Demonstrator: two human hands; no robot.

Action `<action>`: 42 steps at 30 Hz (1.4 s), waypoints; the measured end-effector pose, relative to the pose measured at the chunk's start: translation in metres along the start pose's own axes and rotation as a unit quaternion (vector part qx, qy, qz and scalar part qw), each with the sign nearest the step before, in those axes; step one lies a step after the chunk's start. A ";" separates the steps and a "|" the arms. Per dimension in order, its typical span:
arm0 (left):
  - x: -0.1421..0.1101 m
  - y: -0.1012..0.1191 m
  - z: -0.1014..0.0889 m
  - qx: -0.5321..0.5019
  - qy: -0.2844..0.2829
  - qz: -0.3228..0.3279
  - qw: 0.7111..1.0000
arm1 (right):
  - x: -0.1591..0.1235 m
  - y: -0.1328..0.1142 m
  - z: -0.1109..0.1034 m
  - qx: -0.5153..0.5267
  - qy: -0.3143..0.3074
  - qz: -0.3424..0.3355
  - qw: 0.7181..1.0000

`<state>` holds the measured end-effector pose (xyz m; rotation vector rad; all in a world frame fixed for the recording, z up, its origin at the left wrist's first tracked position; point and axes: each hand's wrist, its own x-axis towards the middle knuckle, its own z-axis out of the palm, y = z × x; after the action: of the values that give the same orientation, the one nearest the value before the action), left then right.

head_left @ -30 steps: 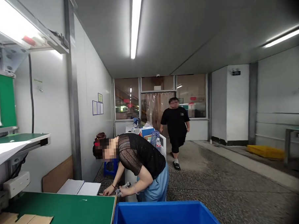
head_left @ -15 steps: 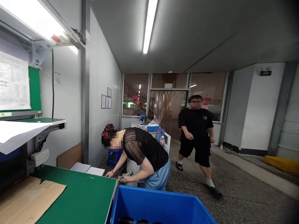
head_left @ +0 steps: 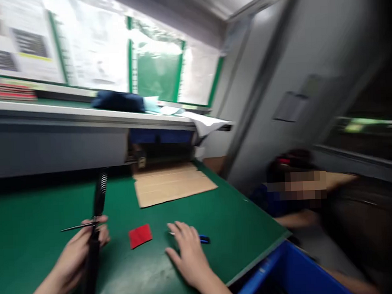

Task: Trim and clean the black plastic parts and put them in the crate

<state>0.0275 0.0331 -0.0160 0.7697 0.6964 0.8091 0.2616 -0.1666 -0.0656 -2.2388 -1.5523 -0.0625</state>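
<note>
My left hand (head_left: 80, 247) is wrapped around a long black part (head_left: 99, 199) with pale ridges near its top end, held upright over the green tabletop. A thin dark rod sticks out sideways from it by my fingers; motion blur hides what kind of part this is. My right hand (head_left: 189, 253) is open, palm down with fingers apart, over a slim blue and black tool (head_left: 205, 239). The hand covers most of that tool, so I cannot tell whether they touch. Between my hands lies a small red square (head_left: 140, 236).
Flat cardboard (head_left: 171, 185) lies at the back of the green table (head_left: 232, 223). A shelf (head_left: 67, 114) with papers and a dark cloth (head_left: 119, 101) runs above. A blue bin (head_left: 305, 268) stands at the right edge, where a person (head_left: 349, 227) bends down.
The view has swung left and down to the tabletop. Both my hands are now in view, the left with the black part. The walking person is out of view.
</note>
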 end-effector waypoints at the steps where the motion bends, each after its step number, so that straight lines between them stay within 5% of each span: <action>1: -0.002 0.003 -0.015 -0.030 -0.054 0.014 0.998 | 0.005 0.002 0.007 0.001 0.005 -0.018 1.000; 5: 0.009 0.005 -0.031 -0.071 -0.080 0.025 0.994 | 0.030 -0.012 0.019 0.037 -0.012 -0.073 0.997; 10: 0.014 -0.001 -0.032 -0.117 -0.066 -0.021 0.991 | 0.081 -0.066 0.012 0.057 -0.158 -0.204 0.965; 13: 0.015 -0.005 -0.036 -0.147 -0.081 -0.053 0.984 | 0.113 -0.086 0.012 0.050 -0.212 -0.223 0.950; 16: 0.016 -0.004 -0.038 -0.176 -0.129 -0.087 0.972 | 0.126 -0.091 0.020 0.081 -0.213 -0.205 0.952; 21: 0.012 0.006 -0.031 -0.225 -0.208 -0.087 0.948 | 0.118 -0.095 0.037 0.280 -0.175 -0.199 0.923; 25: 0.010 0.006 -0.026 -0.248 -0.231 -0.094 0.936 | 0.117 -0.095 0.050 0.431 -0.142 -0.155 0.878; 34: 0.005 -0.009 -0.020 -0.245 -0.268 -0.158 0.918 | 0.116 -0.093 0.064 0.687 -0.144 0.029 0.712; 42: 0.004 -0.012 -0.019 -0.231 -0.263 -0.162 0.923 | 0.114 -0.099 0.054 0.737 -0.127 0.059 0.661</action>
<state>0.0191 0.0372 -0.0374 0.3924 0.1250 0.4035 0.2046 -0.0168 -0.0542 -0.9386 -0.8232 1.1537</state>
